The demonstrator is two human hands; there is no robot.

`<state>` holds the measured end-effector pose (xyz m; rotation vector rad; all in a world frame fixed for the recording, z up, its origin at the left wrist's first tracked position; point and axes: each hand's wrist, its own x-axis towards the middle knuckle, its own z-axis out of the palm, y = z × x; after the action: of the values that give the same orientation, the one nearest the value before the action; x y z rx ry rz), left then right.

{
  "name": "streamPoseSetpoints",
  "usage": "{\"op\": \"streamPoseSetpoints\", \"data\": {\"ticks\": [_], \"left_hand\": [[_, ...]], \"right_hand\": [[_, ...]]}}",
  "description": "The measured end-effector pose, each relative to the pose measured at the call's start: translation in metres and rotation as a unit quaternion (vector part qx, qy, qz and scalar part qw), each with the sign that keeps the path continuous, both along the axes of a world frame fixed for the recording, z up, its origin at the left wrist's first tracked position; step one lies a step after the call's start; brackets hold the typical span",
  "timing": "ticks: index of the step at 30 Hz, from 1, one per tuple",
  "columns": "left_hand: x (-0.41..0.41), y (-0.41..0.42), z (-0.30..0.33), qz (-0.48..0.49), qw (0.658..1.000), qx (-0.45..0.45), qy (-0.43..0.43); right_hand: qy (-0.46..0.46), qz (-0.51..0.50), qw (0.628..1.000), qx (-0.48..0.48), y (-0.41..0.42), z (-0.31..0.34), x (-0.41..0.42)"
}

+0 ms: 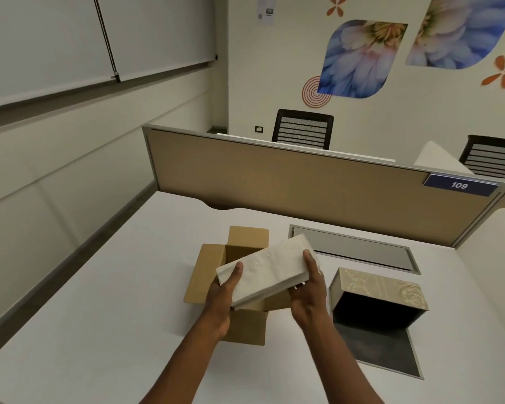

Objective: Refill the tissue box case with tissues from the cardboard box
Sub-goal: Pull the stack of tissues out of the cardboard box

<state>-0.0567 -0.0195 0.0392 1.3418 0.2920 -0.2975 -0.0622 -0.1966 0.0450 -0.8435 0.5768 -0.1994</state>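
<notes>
Tissue stack (270,272) I'm clamping at both ends, left hand (222,298) and right hand (309,293), over cardboard box (204,275); loose grip risking sheets fanning before tissue box case (379,290).

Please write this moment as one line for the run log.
left hand: holds tissue stack | right hand: holds same stack | stack: above cardboard box | tissue box case: open, empty

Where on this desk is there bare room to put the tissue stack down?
Free: the wide strip left of the cardboard box, the near edge of the desk around the forearms, and the far band by the partition. Crowded: between box and case, where both hands hold the tissues.
</notes>
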Motion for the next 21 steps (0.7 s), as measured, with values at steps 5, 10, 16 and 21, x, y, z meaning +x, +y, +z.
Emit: {"op": "streamPoseSetpoints", "data": {"ticks": [5,10,16,21], "left_hand": [[-0.003,0.011,0.000,-0.068,0.998,0.014,0.011],[-0.008,0.004,-0.002,-0.109,0.993,0.014,0.040],[-0.008,-0.008,-0.012,-0.127,0.988,0.035,0.076],[-0.007,-0.030,-0.014,-0.149,0.985,0.046,0.077]], "right_hand": [[0.044,0.108,0.991,-0.065,-0.045,0.009,-0.014],[0.054,0.145,0.978,-0.141,-0.051,0.001,-0.028],[0.083,0.169,0.974,-0.124,-0.076,-0.008,-0.045],[0.115,0.181,0.961,-0.174,-0.094,-0.017,-0.052]]}}
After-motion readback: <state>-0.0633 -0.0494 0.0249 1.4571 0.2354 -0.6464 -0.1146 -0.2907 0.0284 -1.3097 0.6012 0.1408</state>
